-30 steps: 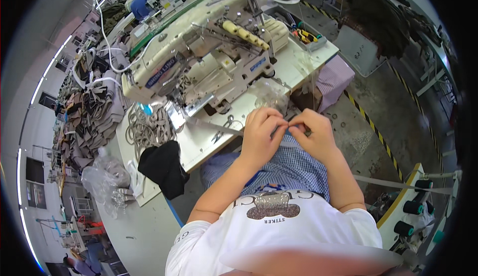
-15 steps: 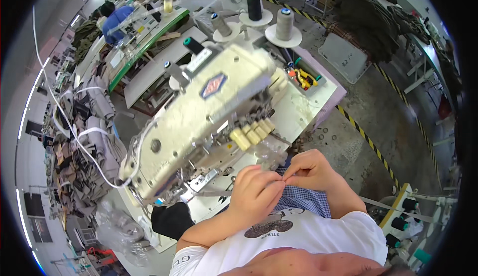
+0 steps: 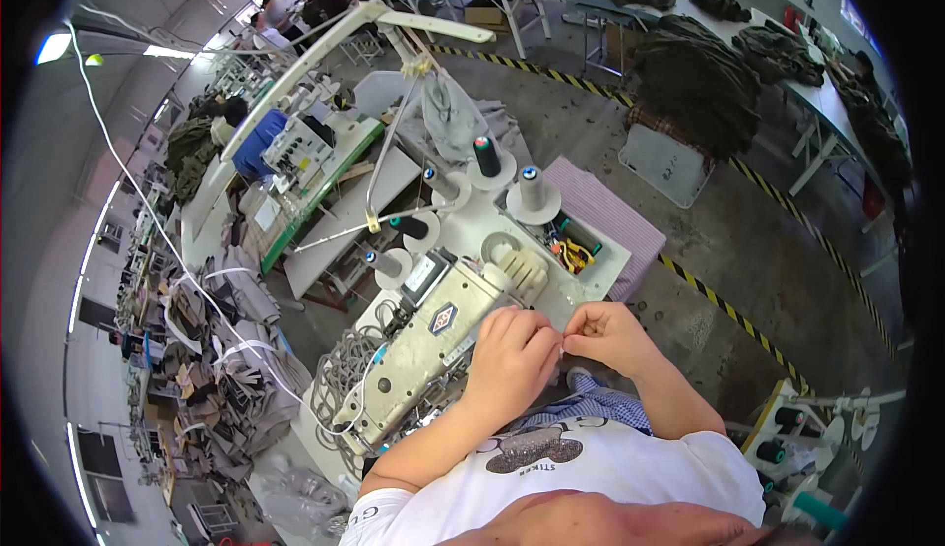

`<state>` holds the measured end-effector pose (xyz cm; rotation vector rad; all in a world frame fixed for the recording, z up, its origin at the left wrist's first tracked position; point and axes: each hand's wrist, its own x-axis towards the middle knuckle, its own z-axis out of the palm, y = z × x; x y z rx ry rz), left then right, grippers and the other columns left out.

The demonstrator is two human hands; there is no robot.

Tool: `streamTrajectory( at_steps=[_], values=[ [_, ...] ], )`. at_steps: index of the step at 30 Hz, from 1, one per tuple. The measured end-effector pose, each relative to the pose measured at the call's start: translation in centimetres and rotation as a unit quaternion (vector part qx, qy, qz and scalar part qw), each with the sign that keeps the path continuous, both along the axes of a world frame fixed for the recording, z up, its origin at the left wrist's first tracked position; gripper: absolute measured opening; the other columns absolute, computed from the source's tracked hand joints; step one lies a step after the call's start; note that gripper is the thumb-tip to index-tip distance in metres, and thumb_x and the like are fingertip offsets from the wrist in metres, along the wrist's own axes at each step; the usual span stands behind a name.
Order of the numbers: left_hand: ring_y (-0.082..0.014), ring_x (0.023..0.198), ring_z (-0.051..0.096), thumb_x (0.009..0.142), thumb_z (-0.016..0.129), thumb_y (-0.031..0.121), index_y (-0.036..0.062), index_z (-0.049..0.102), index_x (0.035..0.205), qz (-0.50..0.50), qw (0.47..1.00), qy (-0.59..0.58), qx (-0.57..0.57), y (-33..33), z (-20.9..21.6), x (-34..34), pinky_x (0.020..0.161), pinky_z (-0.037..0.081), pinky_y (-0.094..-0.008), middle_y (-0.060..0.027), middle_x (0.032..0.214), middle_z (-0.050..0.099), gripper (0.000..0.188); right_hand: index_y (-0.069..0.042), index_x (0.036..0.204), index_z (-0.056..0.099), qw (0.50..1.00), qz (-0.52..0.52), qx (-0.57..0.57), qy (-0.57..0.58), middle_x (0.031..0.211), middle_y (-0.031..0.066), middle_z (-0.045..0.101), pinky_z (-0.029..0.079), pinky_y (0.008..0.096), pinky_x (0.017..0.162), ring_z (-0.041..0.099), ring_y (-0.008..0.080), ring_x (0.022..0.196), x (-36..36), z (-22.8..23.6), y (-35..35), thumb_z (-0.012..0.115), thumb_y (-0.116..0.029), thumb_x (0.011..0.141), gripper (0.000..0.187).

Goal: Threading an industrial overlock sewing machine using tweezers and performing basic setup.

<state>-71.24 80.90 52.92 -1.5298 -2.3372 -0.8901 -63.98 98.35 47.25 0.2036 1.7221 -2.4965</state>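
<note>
Since half a second ago, the view has swung, so that the sewing machine (image 3: 409, 357) appears lower and smaller, and more of the room shows; the two hands have stayed at nearly the same place in the view.

Between the fingertips is the place of work, but whatever may be pinched there is too small to make out, so I cannot tell if something is held. The left hand (image 3: 509, 364) is half curled, with thumb and fingers drawn together; the right hand (image 3: 612, 341) is bent in a narrow pinch toward it. Their tips almost meet, and whether they touch is not clear.

As I judge, this fine finger work is under way and not yet completed, because both hands are closed in together; no finished result is visible, and how much is left cannot be told.

From the fingertips, the machine stands at 9 o'clock, behind the left hand in the view, with grey cords (image 3: 340, 374) beyond it. Blue checked cloth (image 3: 591, 405) is at 5 o'clock. At 12 o'clock, on the tabletop (image 3: 612, 268), are yellow-handled tools (image 3: 573, 254) and a grey spool (image 3: 533, 190). Pink striped cloth (image 3: 630, 216) lies at 1 o'clock.
</note>
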Motion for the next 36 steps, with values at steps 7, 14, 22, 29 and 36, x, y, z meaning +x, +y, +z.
streamTrajectory(
  at_steps=[7, 14, 22, 29, 36],
  values=[
    [-0.0288, 0.090, 0.057, 0.071, 0.074, 0.002, 0.0064, 0.063, 0.085, 0.076, 0.996, 0.022, 0.034, 5.5, 3.3, -4.5, 0.081, 0.044, -0.0402, -0.0072, 0.093, 0.061, 0.018, -0.002, 0.084, 0.070, 0.991, -0.019, 0.114, 0.073, 0.068, -0.0073, 0.051, 0.033, 0.0210, 0.054, 0.041, 0.0011, 0.061, -6.7, 3.6, 6.0, 0.077, -0.006, 0.081, 0.008],
    [-0.0291, 0.085, 0.058, 0.072, 0.074, 0.001, 0.0057, 0.062, 0.084, 0.130, 0.978, 0.085, 0.137, 10.8, 6.7, -11.0, 0.076, 0.045, -0.0373, -0.0094, 0.090, 0.062, 0.018, -0.005, 0.085, 0.072, 0.955, -0.063, 0.158, 0.242, 0.061, -0.0094, 0.044, 0.028, 0.0219, 0.051, 0.035, 0.0003, 0.056, -15.2, 8.2, 10.9, 0.078, -0.006, 0.080, 0.007],
    [-0.0160, 0.081, 0.060, 0.085, 0.071, 0.006, 0.0040, 0.064, 0.086, 0.186, 0.943, -0.045, 0.271, 13.4, 7.5, -17.5, 0.072, 0.047, -0.0271, -0.0049, 0.091, 0.064, 0.007, -0.005, 0.094, 0.075, 0.951, -0.078, 0.141, 0.265, 0.059, -0.0096, 0.049, 0.033, 0.0190, 0.053, 0.039, -0.0005, 0.055, -22.7, 11.7, 14.5, 0.075, -0.008, 0.083, 0.012],
    [-0.0080, 0.086, 0.058, 0.093, 0.067, 0.014, 0.0026, 0.066, 0.102, 0.182, 0.844, -0.321, 0.389, 14.8, 7.9, -21.3, 0.081, 0.047, -0.0230, -0.0018, 0.098, 0.066, 0.015, -0.004, 0.096, 0.075, 0.929, -0.133, 0.114, 0.326, 0.076, -0.0029, 0.067, 0.043, 0.0186, 0.063, 0.054, 0.0016, 0.067, -28.6, 11.5, 16.8, 0.072, -0.008, 0.085, 0.013],
    [-0.0068, 0.086, 0.057, 0.095, 0.065, 0.015, 0.0021, 0.066, 0.107, 0.187, 0.809, -0.350, 0.433, 16.6, 8.4, -21.6, 0.080, 0.045, -0.0216, -0.0008, 0.101, 0.066, 0.018, -0.002, 0.091, 0.071, 0.893, -0.105, 0.118, 0.422, 0.089, 0.0026, 0.072, 0.049, 0.0246, 0.078, 0.063, 0.0067, 0.084, -31.5, 11.6, 15.9, 0.069, -0.010, 0.088, 0.009]
  ],
)
